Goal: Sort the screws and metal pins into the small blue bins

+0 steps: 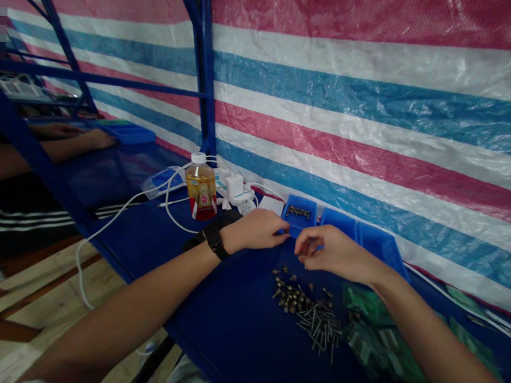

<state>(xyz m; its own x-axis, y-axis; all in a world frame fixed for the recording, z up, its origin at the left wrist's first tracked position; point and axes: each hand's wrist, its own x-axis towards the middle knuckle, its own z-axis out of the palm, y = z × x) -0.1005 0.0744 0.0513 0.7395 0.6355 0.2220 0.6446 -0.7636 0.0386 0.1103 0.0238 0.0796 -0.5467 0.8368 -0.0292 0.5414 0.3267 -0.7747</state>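
Observation:
My left hand, with a dark watch on the wrist, hovers just in front of a small blue bin. Its thumb and forefinger are a little apart, and nothing shows between them. Small dark metal parts lie inside that bin. To the right, my right hand is curled, its fingertips drawn together; whatever they may hold is too small to make out. Below both hands, on the dark blue tabletop, lie a pile of short brassy fasteners and a heap of long thin screws or pins.
More blue bins line the back edge. Green-tinted plastic bags lie at right. A drink bottle, white chargers and cables stand at left. Past the blue frame post, another person's hands rest on a neighbouring table.

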